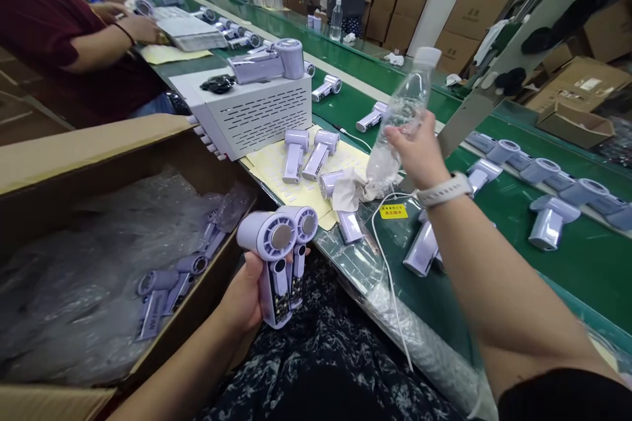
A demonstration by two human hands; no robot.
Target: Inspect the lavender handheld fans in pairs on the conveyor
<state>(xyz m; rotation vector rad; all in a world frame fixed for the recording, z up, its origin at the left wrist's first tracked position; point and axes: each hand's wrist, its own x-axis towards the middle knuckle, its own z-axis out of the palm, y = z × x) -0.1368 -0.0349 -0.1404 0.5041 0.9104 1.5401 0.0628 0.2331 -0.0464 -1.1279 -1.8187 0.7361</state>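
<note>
Two purple handheld fans (277, 263) with open backs and visible circuit boards are gripped side by side in my left hand (249, 293), above my lap. My right hand (419, 151) is closed around a clear plastic bottle (412, 95) with a white cap, tilted over the bench. Under the bottle's base lies a crumpled white cloth (350, 191), touching a fan that is partly hidden. Just left of it, two more fans (306, 154) rest on a yellow sheet (269, 161).
To my left stands a cardboard box (93, 151) with plastic film and several fans inside. A slotted white metal case (266, 112) carries another fan. The green conveyor (513, 223) holds many fans. A white cable (380, 256) hangs over the bench edge. A co-worker (74, 46) works at the far left.
</note>
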